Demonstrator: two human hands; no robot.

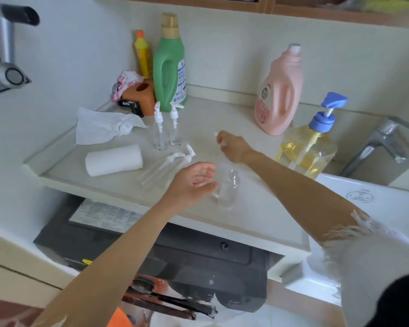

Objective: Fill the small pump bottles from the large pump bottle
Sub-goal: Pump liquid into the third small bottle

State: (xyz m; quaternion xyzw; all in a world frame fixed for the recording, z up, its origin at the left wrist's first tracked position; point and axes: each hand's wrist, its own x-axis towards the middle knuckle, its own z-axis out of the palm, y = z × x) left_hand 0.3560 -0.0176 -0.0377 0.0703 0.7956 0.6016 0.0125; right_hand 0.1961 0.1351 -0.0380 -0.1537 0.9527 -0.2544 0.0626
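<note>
The large pump bottle (307,149) holds yellow liquid under a blue pump and stands at the counter's right end. Two small clear pump bottles (159,135) (175,131) stand upright with white pumps fitted. One small clear bottle (229,187) without a pump stands near the front edge. My left hand (194,182) is just left of it, fingers apart, holding nothing. Two loose white pumps (175,160) lie flat behind that hand. My right hand (234,147) hovers farther back, fingers closed around a small white pump piece (216,134), partly hidden and blurred.
A pink detergent jug (279,90), a green jug (169,67) and a yellow bottle (143,55) stand along the back wall. A paper towel roll (113,160) and crumpled tissue (104,126) lie on the left. A faucet (383,140) and white sink (364,197) are on the right.
</note>
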